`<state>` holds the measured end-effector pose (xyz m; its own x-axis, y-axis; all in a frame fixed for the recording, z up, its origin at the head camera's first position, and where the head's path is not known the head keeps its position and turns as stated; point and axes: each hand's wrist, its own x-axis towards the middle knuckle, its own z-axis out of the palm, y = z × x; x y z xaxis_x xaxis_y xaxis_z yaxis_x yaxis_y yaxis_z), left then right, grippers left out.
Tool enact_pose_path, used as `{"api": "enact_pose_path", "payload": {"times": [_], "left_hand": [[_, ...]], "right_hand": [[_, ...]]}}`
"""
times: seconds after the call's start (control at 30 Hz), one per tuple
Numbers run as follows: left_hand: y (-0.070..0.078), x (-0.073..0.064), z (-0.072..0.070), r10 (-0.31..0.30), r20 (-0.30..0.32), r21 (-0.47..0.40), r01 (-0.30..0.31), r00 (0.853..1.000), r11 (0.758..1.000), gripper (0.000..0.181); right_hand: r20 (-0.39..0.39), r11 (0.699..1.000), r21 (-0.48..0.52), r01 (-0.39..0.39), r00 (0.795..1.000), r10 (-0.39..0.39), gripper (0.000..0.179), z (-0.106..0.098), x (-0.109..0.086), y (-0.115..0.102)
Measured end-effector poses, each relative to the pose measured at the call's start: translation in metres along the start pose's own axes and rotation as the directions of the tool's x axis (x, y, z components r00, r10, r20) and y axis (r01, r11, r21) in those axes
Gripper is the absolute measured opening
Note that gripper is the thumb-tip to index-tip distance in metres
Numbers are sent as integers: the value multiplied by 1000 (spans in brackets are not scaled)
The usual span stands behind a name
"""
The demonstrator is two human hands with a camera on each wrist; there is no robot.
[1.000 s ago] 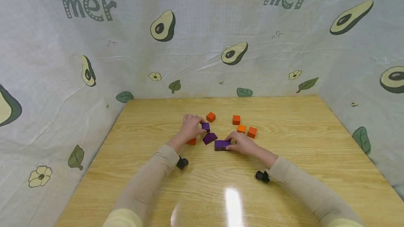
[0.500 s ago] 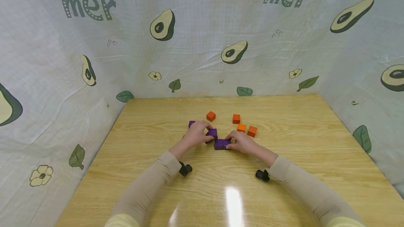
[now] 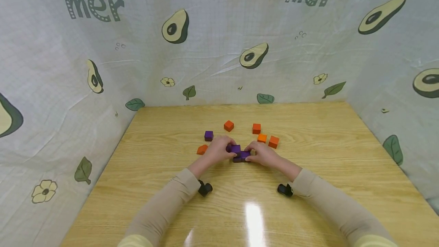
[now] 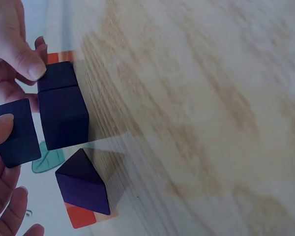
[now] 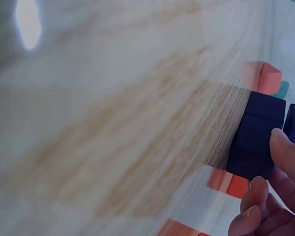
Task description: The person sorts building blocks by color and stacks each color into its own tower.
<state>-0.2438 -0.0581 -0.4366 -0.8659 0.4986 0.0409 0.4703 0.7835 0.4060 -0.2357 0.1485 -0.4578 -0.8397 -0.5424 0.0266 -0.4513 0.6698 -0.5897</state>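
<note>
My left hand (image 3: pixel 219 151) pinches a purple cube (image 3: pixel 236 148) between thumb and fingers. The left wrist view shows that cube (image 4: pixel 18 135) raised above the table, with a narrow gap between it and two purple cubes standing side by side. Of this pair, the left cube (image 4: pixel 64 118) is nearer the left wrist camera. My right hand (image 3: pixel 263 154) grips the right cube (image 3: pixel 245 155) with thumb and fingers. Beside the pair lies a purple triangular block (image 4: pixel 86 184), mostly hidden behind my left hand in the head view.
Another purple cube (image 3: pixel 209 136) and an orange wedge-like block (image 3: pixel 202 149) sit left of the hands. Farther back are a red-orange cube (image 3: pixel 228 125) and another one (image 3: pixel 256 128). An orange cube (image 3: pixel 262 138) and a red-orange cube (image 3: pixel 273 141) stand behind my right hand.
My left hand has moved right and a little nearer, bringing a purple cube over to the pair. Another purple cube, farther left, has come into view. My right hand stays in place.
</note>
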Motion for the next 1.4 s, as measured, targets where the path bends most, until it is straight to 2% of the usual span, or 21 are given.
{"api": "enact_pose_path", "payload": {"times": [0.47,0.77,1.0,1.2,1.4], "left_hand": [[3,-1,5,-14,3,7,14,1000,1000,33],[8,-1,4,8,-4,28,-8,1000,1000,32],[12,0,4,12,-15,53,-11,1000,999,30],[16,3,6,8,-11,51,-7,1000,999,30],[22,4,7,16,-16,40,-16,1000,999,30]], "right_hand": [[-5,1000,-9,6,1000,-6,28,0,2,1],[-10,999,-33,-4,1000,4,29,1,1,-1],[-5,998,-64,-3,1000,3,37,2,1,0],[11,1000,-31,2,1000,-1,40,0,-3,2],[30,999,36,-31,999,30,40,0,-5,7]]}}
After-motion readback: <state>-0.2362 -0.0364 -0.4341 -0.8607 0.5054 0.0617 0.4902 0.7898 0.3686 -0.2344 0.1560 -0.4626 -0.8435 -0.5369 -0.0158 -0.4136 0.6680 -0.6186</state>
